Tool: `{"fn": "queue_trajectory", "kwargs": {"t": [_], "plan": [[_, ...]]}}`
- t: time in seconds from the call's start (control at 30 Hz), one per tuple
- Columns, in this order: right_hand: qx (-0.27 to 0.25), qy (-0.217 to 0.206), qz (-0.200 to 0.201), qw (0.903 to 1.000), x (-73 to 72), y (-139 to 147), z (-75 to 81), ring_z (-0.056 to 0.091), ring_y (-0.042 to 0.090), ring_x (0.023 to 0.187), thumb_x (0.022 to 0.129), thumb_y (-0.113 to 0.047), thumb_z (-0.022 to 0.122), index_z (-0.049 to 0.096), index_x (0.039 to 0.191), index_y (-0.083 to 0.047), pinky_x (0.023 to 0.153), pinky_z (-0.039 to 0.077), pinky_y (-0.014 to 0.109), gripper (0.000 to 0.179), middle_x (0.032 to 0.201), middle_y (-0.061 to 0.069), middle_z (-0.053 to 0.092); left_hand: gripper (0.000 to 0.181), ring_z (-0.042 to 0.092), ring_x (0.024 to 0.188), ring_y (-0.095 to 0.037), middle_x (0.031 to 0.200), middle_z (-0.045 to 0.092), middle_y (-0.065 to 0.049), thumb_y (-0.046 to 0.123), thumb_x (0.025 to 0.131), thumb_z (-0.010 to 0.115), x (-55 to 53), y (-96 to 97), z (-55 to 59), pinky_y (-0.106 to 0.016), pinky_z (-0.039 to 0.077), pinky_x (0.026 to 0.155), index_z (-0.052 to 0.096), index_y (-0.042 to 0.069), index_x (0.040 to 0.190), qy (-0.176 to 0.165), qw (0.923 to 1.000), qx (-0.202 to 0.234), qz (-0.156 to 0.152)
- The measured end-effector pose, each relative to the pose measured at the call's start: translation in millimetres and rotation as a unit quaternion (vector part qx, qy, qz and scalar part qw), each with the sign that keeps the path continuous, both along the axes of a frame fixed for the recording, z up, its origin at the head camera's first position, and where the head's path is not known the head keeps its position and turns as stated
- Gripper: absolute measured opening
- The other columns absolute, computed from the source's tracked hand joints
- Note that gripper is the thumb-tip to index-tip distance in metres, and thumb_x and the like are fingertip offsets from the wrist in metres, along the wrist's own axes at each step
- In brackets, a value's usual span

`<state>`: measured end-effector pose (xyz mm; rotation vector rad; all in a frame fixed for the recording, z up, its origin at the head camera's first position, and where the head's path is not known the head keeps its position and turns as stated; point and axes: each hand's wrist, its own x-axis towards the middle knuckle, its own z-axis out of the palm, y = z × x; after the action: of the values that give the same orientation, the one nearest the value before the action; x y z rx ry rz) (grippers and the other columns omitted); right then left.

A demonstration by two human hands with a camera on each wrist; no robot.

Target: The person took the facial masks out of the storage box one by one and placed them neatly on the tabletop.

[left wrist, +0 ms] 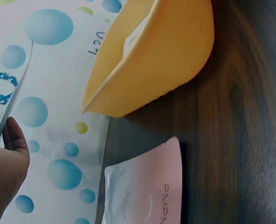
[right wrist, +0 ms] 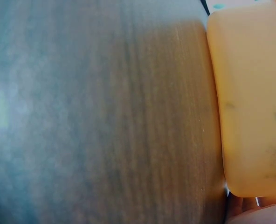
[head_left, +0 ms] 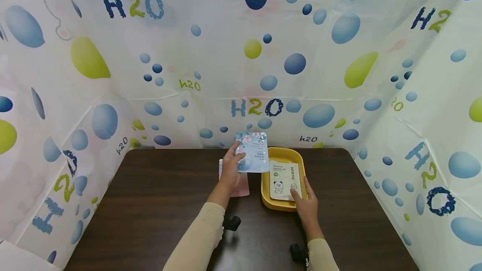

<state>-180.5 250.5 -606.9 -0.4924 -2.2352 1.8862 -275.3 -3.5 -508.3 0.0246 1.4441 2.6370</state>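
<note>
Surface [head_left: 162,212]: dark wood-grain. Yellow basin [head_left: 280,205]: right hand [head_left: 308,206] grips its right wall; keep this firm against skidding. Left hand [head_left: 230,164] pinches blue floral sachet [head_left: 254,154] at its left edge, lifted near basin's left rim; best held flat. White bear-print sachet [head_left: 284,176] inside basin; pink sachet [head_left: 242,186] on surface, left.

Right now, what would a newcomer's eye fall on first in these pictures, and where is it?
Probably the bright yellow basket, against the dark table, with a white packet inside and the right hand gripping its right side. Next, the pale blue packet in the left hand, to the basket's left. Behind the table, the white backdrop printed with H2O stands out.
</note>
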Motion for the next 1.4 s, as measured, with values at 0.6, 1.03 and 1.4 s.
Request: {"fn": "queue_trajectory", "kwargs": {"t": [0.6,1.03,1.4], "plan": [[0.007,0.002,0.000,1.0000,0.1,-0.8,0.0,0.017,0.033,0.159,0.097,-0.031,0.071,0.026,0.163,-0.021,0.128,0.016,0.055,0.081,0.171,0.009,0.023,0.059,0.033,0.153,-0.031,0.170,0.024,-0.011,0.006,0.103,0.045,-3.8,-54.4,-1.7,-0.044,0.028,0.125,0.029,0.009,0.161,-0.004,0.9983,-0.038,0.043],[0.011,0.002,-0.004,0.9999,-0.4,0.2,0.1,0.018,0.033,0.159,0.098,-0.030,0.069,0.027,0.163,-0.022,0.128,0.016,0.055,0.078,0.170,0.010,0.024,0.057,0.036,0.146,-0.027,0.169,0.023,-0.013,0.005,0.105,0.043,-4.0,-93.4,-25.3,-0.034,0.033,0.123,0.030,0.007,0.161,-0.034,0.9958,-0.048,0.071],[0.004,-0.001,0.000,1.0000,0.2,-0.5,6.0,0.017,0.032,0.159,0.099,-0.030,0.068,0.026,0.163,-0.023,0.129,0.015,0.054,0.077,0.171,0.010,0.023,0.058,0.017,0.157,-0.035,0.171,0.016,-0.017,0.008,0.104,0.048,4.1,-123.0,-60.4,-0.050,0.012,0.130,0.031,0.003,0.159,-0.065,0.9792,-0.174,0.081]]}}
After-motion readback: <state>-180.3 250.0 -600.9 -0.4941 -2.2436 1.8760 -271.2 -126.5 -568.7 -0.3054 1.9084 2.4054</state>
